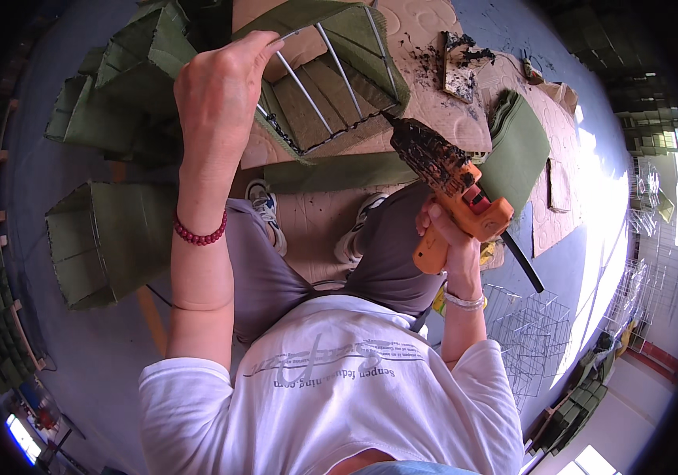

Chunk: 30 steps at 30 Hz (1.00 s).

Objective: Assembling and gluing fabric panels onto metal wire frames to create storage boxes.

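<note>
A wire-framed box covered in green fabric (295, 119) lies in front of me, its open side facing up with bare metal bars across it. My left hand (224, 91) pinches the frame at the box's left rim, thumb and fingertips closed on it. In my right hand (443, 231) is an orange hot glue gun (477, 207), its front half caked in black glue. The nozzle tip is at the near right corner of the box; whether it touches cannot be told. A black glue stick (522, 261) protrudes from the gun's back. Dark glue lines the box's near edge.
Cardboard sheets (438, 131) cover the floor beneath the box. A glue-smeared block (458, 71) lies beyond the gun, and folded green fabric (519, 150) is at its right. Several green boxes (109, 237) stand on the left. Wire frames (529, 332) stand at the lower right.
</note>
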Each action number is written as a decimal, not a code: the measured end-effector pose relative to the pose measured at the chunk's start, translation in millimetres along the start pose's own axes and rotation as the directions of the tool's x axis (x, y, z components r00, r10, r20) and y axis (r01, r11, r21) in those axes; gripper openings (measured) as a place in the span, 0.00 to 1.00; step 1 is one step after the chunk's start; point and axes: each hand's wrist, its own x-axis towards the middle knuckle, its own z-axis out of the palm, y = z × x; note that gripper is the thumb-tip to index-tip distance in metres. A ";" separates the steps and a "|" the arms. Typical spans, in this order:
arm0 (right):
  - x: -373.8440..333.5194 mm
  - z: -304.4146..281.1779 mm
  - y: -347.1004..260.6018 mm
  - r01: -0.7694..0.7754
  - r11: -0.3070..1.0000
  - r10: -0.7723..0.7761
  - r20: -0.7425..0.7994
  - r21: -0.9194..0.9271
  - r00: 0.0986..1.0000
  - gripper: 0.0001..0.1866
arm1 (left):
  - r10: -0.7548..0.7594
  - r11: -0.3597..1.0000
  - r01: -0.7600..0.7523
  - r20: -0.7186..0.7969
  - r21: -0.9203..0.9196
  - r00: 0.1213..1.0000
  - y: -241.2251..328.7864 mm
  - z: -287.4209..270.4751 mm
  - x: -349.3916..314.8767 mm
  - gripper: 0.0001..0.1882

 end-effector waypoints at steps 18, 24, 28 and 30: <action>5.1 -5.0 -3.2 0.069 0.994 -0.071 -0.010 -0.083 0.997 0.14 | 0.001 1.000 -0.001 -0.018 -0.005 1.000 -1.0 3.2 0.3 0.06; 8.4 0.7 -4.9 0.102 0.990 -0.107 -0.047 -0.098 0.993 0.09 | 0.035 0.999 -0.037 -0.069 -0.019 0.997 -1.8 8.0 -0.8 0.07; 8.0 -1.4 -5.7 0.082 0.983 -0.092 -0.057 -0.161 0.994 0.09 | 0.039 0.999 -0.041 -0.058 -0.028 0.998 0.5 7.8 -0.7 0.08; 8.8 -1.4 -5.6 0.087 0.984 -0.098 -0.065 -0.157 0.993 0.10 | 0.040 0.999 -0.042 -0.059 -0.029 0.997 -0.2 7.7 -1.1 0.08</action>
